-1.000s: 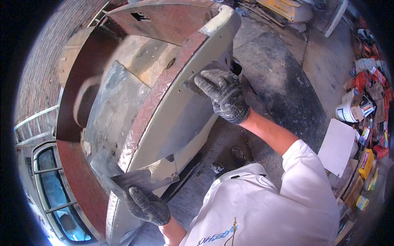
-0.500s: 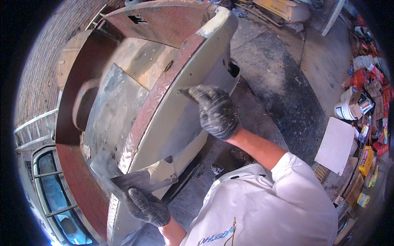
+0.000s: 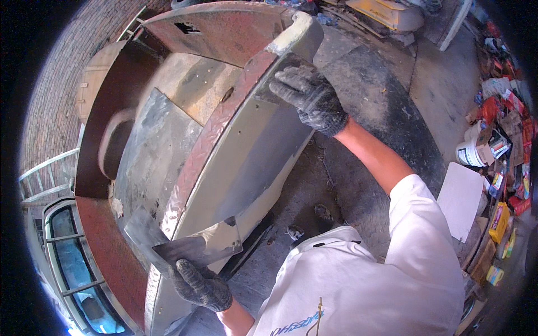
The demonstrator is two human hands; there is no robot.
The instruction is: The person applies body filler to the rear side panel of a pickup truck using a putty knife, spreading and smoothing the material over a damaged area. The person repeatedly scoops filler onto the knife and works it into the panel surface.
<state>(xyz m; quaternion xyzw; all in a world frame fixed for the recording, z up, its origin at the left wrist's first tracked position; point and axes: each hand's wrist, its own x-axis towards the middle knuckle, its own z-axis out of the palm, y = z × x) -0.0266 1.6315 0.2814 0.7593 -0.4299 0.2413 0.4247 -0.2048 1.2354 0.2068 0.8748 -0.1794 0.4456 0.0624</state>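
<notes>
A curved vehicle body panel [image 3: 223, 168], cream with a smooth grey patch [image 3: 252, 151], runs diagonally in front of me. My right hand [image 3: 311, 98], in a dark grey glove, is at the panel's far end. Its fingers press a dark, flat spreader [image 3: 289, 63] against the surface, partly hiding it. My gloved left hand [image 3: 202, 285] grips thin metal plates near the panel's near end. One plate [image 3: 208, 242] has a shiny face and dark smears; a greyer sheet [image 3: 142, 231] sticks out to its left.
A red-brown inner wall [image 3: 115, 263] and metal bed floor [image 3: 154, 140] lie beyond the panel. On the right are a white bucket [image 3: 469, 152], a pale board [image 3: 460, 199] and heaped clutter. A window frame [image 3: 78, 269] stands at lower left; a yellow machine part [image 3: 386, 14] lies at the back.
My right hand has moved away along the panel to its far end, and its spreader now lies flatter on the surface. My left hand and its plates are nearly still.
</notes>
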